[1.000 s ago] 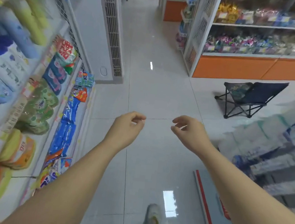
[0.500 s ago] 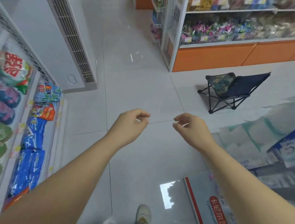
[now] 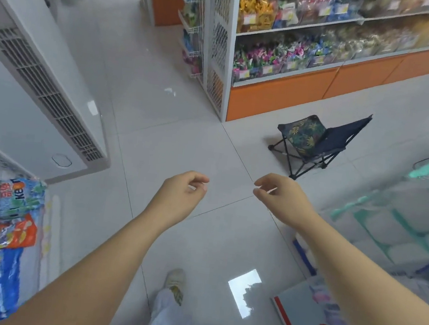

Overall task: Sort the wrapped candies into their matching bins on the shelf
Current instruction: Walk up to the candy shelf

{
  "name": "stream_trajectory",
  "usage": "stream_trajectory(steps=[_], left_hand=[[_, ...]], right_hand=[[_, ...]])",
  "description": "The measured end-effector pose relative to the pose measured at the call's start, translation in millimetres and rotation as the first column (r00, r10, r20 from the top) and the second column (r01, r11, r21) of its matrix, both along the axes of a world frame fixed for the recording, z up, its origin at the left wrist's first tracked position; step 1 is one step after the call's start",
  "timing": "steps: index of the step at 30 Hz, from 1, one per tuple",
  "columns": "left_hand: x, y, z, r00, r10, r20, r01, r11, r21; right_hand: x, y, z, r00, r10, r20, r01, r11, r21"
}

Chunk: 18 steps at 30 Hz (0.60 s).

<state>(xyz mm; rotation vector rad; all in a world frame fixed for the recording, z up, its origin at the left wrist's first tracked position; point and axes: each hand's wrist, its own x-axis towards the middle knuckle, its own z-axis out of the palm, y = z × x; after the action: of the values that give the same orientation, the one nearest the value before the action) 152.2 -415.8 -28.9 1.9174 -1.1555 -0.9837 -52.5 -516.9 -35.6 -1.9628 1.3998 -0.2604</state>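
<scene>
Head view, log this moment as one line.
left hand: empty, loosely curled | right hand: empty, loosely curled | candy bins: ahead, untouched

candy shelf [image 3: 277, 100] far right | folding chair [image 3: 310, 139] before it | air unit [image 3: 42, 81] left

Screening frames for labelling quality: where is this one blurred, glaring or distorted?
Head view: motion blur smears the white plastic-wrapped packs with green handles at right and the candy bins on the orange-based shelf; a bright reflection glares on the glossy grey floor tiles; wide-angle bending tilts the white air-conditioner cabinet.
</scene>
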Motion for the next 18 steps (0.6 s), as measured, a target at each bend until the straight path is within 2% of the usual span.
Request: stream_trajectory(steps=[7,13,18], left_hand=[[75.2,-118.8,9.8,0.992,-0.128,0.019,0.128,0.992,-0.005],[84.7,-207.3,9.5,0.973,-0.231,0.013,0.231,0.973,0.001],[78.9,-298.7,4.3,0.961,-0.275,0.014,0.275,0.961,0.014]], right_hand=[[51.4,-81.9,1.5,0.990,-0.140,0.008,0.140,0.990,0.011],[52.2,-146.7,10.0,0.966,-0.259,0.011,0.259,0.966,0.021],[52.2,-223.9,7.3,0.957,-0.291,0.017,0.291,0.956,0.025]])
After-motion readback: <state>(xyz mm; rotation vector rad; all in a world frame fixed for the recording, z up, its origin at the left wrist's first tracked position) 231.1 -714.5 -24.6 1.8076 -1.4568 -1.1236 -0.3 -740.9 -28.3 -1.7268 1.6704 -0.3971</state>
